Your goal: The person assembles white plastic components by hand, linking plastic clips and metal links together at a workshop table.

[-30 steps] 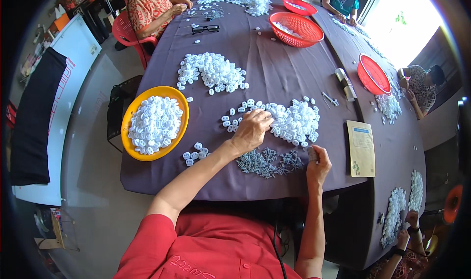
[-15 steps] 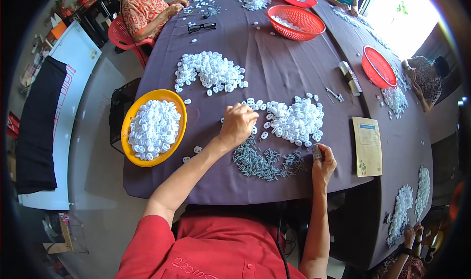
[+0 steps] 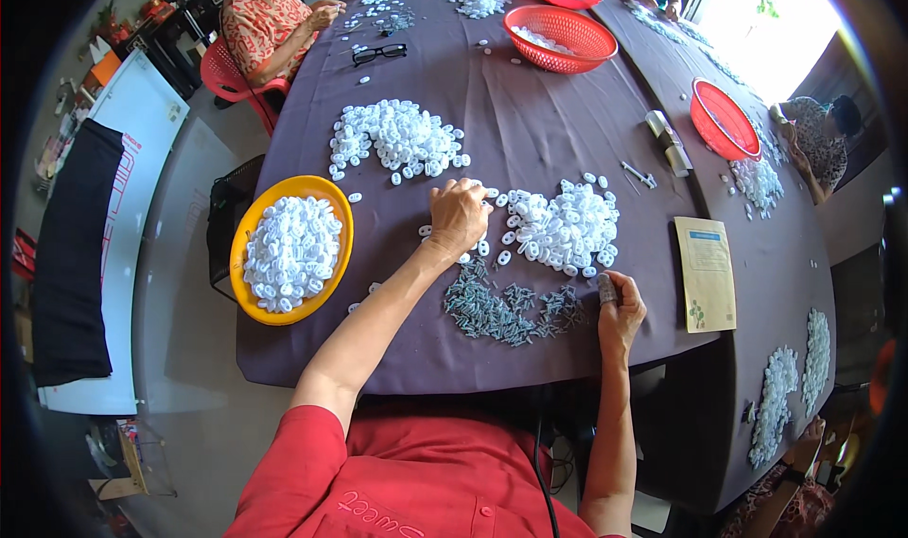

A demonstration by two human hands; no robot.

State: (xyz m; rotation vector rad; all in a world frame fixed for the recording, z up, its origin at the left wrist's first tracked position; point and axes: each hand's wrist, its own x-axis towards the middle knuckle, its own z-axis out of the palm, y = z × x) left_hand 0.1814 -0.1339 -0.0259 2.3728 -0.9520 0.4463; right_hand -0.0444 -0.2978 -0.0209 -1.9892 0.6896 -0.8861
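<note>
My left hand (image 3: 461, 214) is over the table with its fingers curled down among a few loose white oval plastic pieces with two holes; its fingertips are mostly hidden, as is anything in them. Just right of it lies a heap of the same white pieces (image 3: 566, 228). Nearer to me spreads a pile of small grey screws (image 3: 506, 306). At that pile's right end my right hand (image 3: 621, 313) is closed, a greyish wrap round one digit. What it may hold is too small to make out.
A yellow basin (image 3: 244, 287) full of white pieces stands at left, another white heap (image 3: 397, 139) beyond. Glasses (image 3: 380, 53), red baskets (image 3: 567, 53), a kraft packet (image 3: 705, 273) and a small white tool (image 3: 638, 175) lie around. Other people sit along the table edges.
My left hand has moved slightly away from me, its fingers turned down toward the loose white pieces. My right hand has stayed nearly in place. The whole view has shifted a little.
</note>
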